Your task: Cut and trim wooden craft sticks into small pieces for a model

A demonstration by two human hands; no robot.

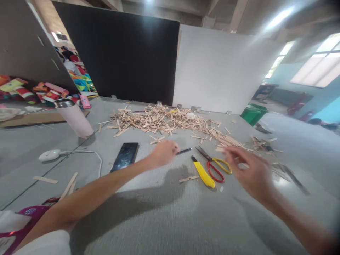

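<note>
My left hand (163,153) reaches over the grey table (159,219), its fingers closed at the end of a dark pen (184,151) that lies on the table. My right hand (249,171) hovers to the right, smeared by motion, with fingers partly spread near red and yellow scissors (215,165). A yellow utility knife (203,172) lies beside the scissors, with a single wooden stick (188,179) to its left. A large heap of wooden sticks (164,120) spreads across the far side.
A black phone (125,156) lies left of my left hand. A pink tumbler (73,117) stands at the far left, with a white corded device (50,154) near it. Loose sticks (69,184) lie at the near left. A green bin (253,113) stands beyond the table.
</note>
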